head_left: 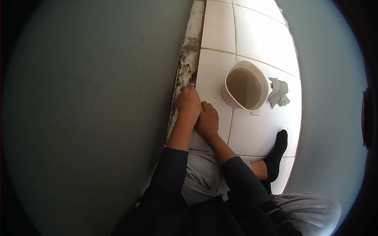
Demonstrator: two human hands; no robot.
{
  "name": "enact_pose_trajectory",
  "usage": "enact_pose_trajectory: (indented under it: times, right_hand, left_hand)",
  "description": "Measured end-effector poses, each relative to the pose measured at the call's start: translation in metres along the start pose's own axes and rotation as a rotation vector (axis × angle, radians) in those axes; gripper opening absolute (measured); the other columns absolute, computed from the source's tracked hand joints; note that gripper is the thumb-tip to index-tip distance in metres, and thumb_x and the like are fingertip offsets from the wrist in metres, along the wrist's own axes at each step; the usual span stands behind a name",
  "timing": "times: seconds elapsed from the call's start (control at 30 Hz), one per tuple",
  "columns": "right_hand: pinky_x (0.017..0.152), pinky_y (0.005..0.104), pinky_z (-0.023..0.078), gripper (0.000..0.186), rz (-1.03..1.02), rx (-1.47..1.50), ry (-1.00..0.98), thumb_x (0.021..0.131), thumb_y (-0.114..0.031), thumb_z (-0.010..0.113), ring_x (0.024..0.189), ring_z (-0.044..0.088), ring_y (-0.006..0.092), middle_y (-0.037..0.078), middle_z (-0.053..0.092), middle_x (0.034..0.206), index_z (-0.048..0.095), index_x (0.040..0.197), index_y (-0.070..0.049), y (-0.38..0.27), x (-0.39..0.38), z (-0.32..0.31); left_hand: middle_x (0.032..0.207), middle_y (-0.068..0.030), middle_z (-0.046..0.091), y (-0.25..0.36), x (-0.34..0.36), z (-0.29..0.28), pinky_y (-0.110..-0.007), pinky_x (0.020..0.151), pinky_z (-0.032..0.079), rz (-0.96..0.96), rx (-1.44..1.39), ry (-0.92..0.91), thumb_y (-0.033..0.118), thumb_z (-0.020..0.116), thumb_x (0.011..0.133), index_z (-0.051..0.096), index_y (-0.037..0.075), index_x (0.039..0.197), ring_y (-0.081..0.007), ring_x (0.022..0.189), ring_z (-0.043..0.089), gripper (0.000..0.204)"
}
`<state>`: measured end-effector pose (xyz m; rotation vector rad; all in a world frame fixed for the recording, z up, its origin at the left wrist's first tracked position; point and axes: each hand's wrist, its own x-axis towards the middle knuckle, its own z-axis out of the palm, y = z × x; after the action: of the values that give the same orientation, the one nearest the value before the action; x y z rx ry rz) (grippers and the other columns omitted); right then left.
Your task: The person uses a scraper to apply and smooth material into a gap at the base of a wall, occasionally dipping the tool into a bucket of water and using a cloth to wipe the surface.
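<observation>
My left hand (188, 100) is closed over a rough, stained strip (184, 76) between the wall and the floor tiles. Its fingers curl down, and one fingertip points at a small black patch or piece (193, 77) whose kind I cannot make out. Just behind and to the right, my right hand (208, 121) is also closed, close against the left wrist at the tile edge. Whatever either hand grips is hidden beneath the fingers. To their right, a white plastic pail (229, 95) holds cloudy brownish water. A crumpled grey-green cloth (279, 93) lies beside it.
A grey-green wall (98, 98) rises close on my left, and another wall (332, 110) bounds the right side. White tiles (252, 137) cover the narrow floor. My black-socked foot (276, 153) rests on them at the lower right, near my bent knee (315, 212).
</observation>
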<state>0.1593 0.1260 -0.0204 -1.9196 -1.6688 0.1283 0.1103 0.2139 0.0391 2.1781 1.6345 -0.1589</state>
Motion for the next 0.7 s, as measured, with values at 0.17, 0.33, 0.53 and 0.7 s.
enact_pose_trajectory:
  times: [0.17,0.33,0.53,0.7]
  right_hand:
    - [0.064,0.0351,0.04,0.021,0.008,-0.005,0.003,0.066,-0.014,0.057,0.076,0.049,0.0236,0.007,0.047,0.081,0.052,0.085,-0.006,0.002,-0.001,-0.002]
    - [0.065,0.0349,0.04,0.022,0.01,-0.002,-0.004,0.067,-0.015,0.057,0.077,0.048,0.0233,0.007,0.047,0.082,0.052,0.086,-0.006,-0.002,-0.001,-0.002]
    - [0.064,0.035,0.039,0.02,0.005,0.001,0.03,0.068,-0.014,0.057,0.076,0.048,0.0233,0.007,0.047,0.081,0.052,0.085,-0.007,0.002,0.0,-0.002]
    - [0.063,0.0353,0.039,0.02,-0.004,-0.025,0.014,0.067,-0.015,0.057,0.075,0.048,0.0232,0.006,0.047,0.081,0.051,0.084,-0.007,0.001,0.001,-0.001]
  left_hand:
    - [0.102,-0.0191,0.055,0.003,-0.002,0.005,-0.038,0.072,0.052,-0.03,0.001,0.004,0.008,0.042,0.087,0.051,0.0,0.112,-0.0319,0.088,0.061,0.028]
    - [0.101,-0.0203,0.055,-0.003,0.0,0.004,-0.037,0.071,0.052,-0.021,-0.023,0.025,0.009,0.042,0.087,0.052,0.0,0.109,-0.033,0.088,0.061,0.026]
    - [0.099,-0.0207,0.056,0.0,-0.015,0.008,-0.038,0.071,0.052,-0.034,-0.031,0.027,0.01,0.042,0.087,0.054,-0.001,0.105,-0.0324,0.085,0.062,0.024]
    - [0.092,-0.023,0.059,-0.005,0.0,0.003,-0.042,0.075,0.048,-0.045,-0.081,0.023,0.018,0.032,0.093,0.058,-0.005,0.094,-0.0361,0.087,0.059,0.035]
